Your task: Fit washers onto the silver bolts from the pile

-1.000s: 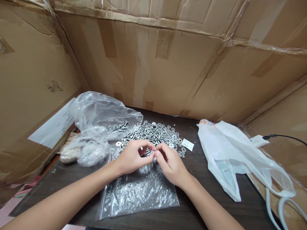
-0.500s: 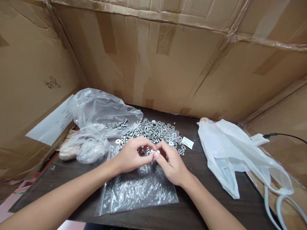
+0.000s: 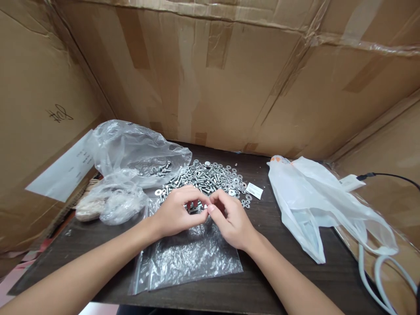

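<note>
My left hand (image 3: 182,211) and my right hand (image 3: 231,218) meet fingertip to fingertip over the near side of a pile of hardware. Between their pinched fingers is a small silvery bolt (image 3: 205,207), mostly covered by the fingertips; whether a nut or washer sits on it I cannot tell. Behind the hands spreads the heap of loose bolts (image 3: 205,178), with flat washers (image 3: 241,186) along its right side. Under my wrists lies a clear zip bag (image 3: 193,267), flat on the dark table (image 3: 272,280).
At the left, a large clear plastic bag (image 3: 131,144) holds more bolts, and a smaller crumpled bag (image 3: 123,203) sits before it. A white label (image 3: 254,190) lies right of the washers. Farther right is a white plastic bag (image 3: 302,192). Cardboard walls (image 3: 210,87) enclose the table.
The right thumb and fingers have closed further over the bolt, so less of it shows. The whole view has shifted slightly; the pile and bags stay put.
</note>
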The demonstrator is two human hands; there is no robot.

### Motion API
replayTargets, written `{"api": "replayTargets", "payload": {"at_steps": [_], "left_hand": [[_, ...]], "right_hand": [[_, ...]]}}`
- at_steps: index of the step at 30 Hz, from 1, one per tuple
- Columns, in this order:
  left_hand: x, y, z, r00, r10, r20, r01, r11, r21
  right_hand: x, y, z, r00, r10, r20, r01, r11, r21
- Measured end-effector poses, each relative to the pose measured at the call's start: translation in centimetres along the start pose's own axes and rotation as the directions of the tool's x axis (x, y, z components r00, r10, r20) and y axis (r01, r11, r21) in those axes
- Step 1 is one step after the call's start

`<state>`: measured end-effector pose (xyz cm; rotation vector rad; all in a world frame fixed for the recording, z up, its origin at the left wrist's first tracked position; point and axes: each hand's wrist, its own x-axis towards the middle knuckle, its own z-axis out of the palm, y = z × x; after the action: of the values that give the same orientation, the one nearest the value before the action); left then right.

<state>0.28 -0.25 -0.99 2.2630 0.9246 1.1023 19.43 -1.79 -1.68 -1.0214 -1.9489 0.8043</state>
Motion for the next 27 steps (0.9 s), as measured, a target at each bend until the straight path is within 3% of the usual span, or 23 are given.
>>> {"api": "replayTargets", "payload": {"at_steps": [3,6,9,11,13,14,16,18,20,23,25,27], "left_hand": [[-0.1,0.1,0.2,0.992,0.127,0.001,-0.127,0.991,0.034],[-0.1,0.2,0.3,0.974,0.226,0.004,-0.226,0.972,0.063],[0.0,0.3,0.3,1.0,-0.011,0.018,0.012,0.999,-0.033],[0.1,0.4,0.2,0.975,-0.201,0.091,0.212,0.968,-0.137],[0.1,0.5,0.1,0.957,-0.262,0.123,0.281,0.943,-0.179],[0.1,0.5,0.1,0.968,-0.23,0.1,0.244,0.956,-0.164],[-0.1,0.6,0.2,0.999,-0.051,0.004,0.051,0.997,-0.064],[-0.2,0.7,0.3,0.986,0.156,-0.058,-0.152,0.986,0.065],[-0.2,0.7,0.4,0.976,0.209,-0.062,-0.201,0.973,0.11],[0.0,0.5,0.3,0.998,-0.054,-0.044,0.053,0.998,-0.018],[0.2,0.4,0.1,0.968,-0.25,0.006,0.249,0.958,-0.141],[0.2,0.3,-0.1,0.944,-0.32,0.075,0.329,0.921,-0.209]], "right_hand": [[0.0,0.2,0.4,0.999,0.027,-0.023,-0.028,0.999,-0.027],[-0.1,0.4,0.7,0.985,0.171,0.007,-0.17,0.985,-0.012],[-0.1,0.1,0.3,0.991,0.134,0.011,-0.134,0.991,0.009],[0.0,-0.3,-0.1,1.0,0.027,0.006,-0.027,1.0,0.009],[0.0,-0.5,-0.4,0.999,-0.035,0.007,0.035,0.999,-0.001],[0.0,-0.4,-0.4,0.999,-0.042,0.009,0.043,0.999,-0.004],[0.1,-0.2,-0.2,1.0,0.005,0.029,-0.005,1.0,0.018],[0.1,0.1,0.1,0.989,0.119,0.083,-0.125,0.989,0.079],[0.1,0.2,0.3,0.974,0.199,0.111,-0.212,0.97,0.118],[0.0,-0.1,0.2,0.987,0.153,0.055,-0.157,0.983,0.09],[-0.1,-0.3,-0.1,0.994,0.101,0.045,-0.104,0.992,0.07],[-0.1,-0.4,-0.4,0.995,0.073,0.068,-0.078,0.994,0.079]]}}
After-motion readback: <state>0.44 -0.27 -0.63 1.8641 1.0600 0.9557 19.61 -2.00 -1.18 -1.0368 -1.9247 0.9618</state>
